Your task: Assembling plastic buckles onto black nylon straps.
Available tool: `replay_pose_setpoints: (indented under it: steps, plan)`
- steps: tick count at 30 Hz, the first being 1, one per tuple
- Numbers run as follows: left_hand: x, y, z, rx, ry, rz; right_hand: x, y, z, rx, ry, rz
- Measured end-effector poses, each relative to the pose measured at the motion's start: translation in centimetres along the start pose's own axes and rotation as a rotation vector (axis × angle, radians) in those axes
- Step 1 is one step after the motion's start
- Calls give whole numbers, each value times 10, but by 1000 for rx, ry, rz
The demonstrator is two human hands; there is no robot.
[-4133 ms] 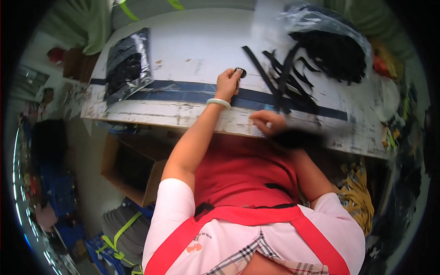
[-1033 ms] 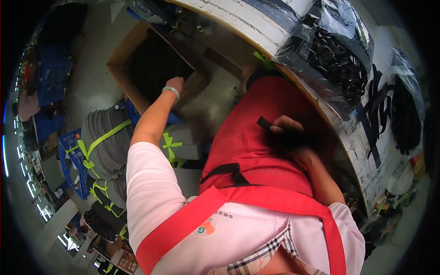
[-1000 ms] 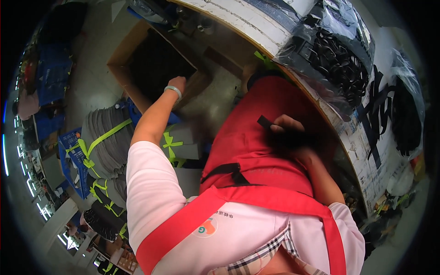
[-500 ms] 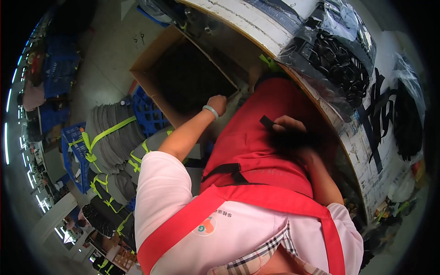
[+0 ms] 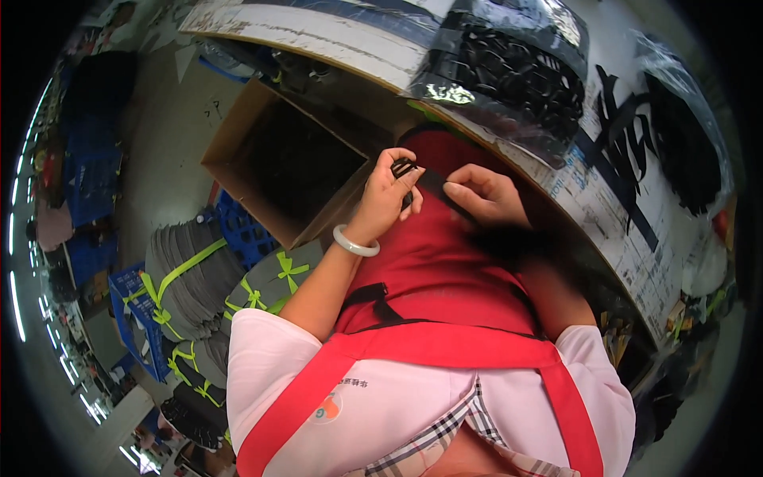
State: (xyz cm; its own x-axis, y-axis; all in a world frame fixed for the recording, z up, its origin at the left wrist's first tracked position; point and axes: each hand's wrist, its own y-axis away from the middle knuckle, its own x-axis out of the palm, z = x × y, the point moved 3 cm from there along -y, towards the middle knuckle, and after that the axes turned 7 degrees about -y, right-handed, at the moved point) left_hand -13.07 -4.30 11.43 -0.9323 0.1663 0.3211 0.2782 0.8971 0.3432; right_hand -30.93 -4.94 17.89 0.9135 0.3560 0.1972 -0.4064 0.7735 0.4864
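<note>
Your left hand [image 5: 380, 203], in the head view, is closed, fingertips curled around a rigid black slotted buckle [image 5: 404, 167] above the red fabric apron [image 5: 445, 278]. Your right hand [image 5: 493, 197] is nearly closed, thumb and fingers pinching a flat black woven strap [image 5: 439, 188] that runs toward the buckle; whether it is threaded cannot be told. A blurred, dark, soft-edged mass [image 5: 515, 241] sits by your right wrist. Left of your hands stands an open corrugated cardboard box [image 5: 242, 127] with a dark interior. On the scuffed white bench [image 5: 334, 49], a glossy transparent bag [image 5: 445, 94] holds molded black pieces [image 5: 509, 75]; loose black strips [image 5: 624, 135] lie to its right.
</note>
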Motion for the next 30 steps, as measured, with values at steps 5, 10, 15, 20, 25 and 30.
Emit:
replay_pose_setpoints:
  steps: [5, 10, 15, 20, 25, 30]
  plan:
    - [28, 1, -10, 64, -136, -20, -5, 8, -10, -43, -54, -39]
    - [47, 8, -11, 94, -234, -85, -13, 14, -18, -17, -286, -131]
    - [48, 6, -10, 440, -534, -249, -1, 17, -17, -70, -512, -152]
    - [51, 8, -16, 527, -571, -285, 0, 17, -26, -174, -491, -208]
    - [51, 12, -14, 613, -763, -211, 3, 16, -30, -232, -496, -192]
    - [41, 10, 2, 590, -838, -83, -8, 10, -30, -129, -569, -53]
